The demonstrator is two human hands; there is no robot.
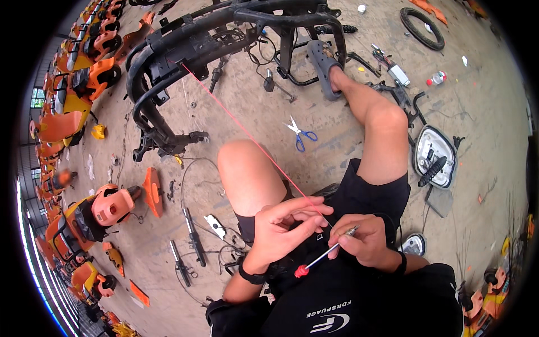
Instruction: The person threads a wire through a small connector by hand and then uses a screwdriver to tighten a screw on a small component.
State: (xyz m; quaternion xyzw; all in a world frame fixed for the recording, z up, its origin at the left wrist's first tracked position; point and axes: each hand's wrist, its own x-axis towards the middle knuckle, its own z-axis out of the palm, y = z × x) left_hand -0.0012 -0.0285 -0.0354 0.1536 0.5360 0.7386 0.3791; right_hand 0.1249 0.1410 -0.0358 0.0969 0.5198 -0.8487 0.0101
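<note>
A thin red wire runs taut from the black metal frame down to my hands. My left hand pinches it near its lower end, with some fingers loosely raised. My right hand grips a slim metal rod with a red end at lower left and a brass-coloured fitting at upper right. The wire's end reaches the right fingertips, where its exact hold is hidden. Blue-handled scissors lie on the floor between my knees.
Rows of orange and yellow scooters line the left. Shock parts, cables and loose panels lie on the concrete floor. At right are a white-rimmed part, a bottle and a tyre. My sandalled foot rests beside the frame.
</note>
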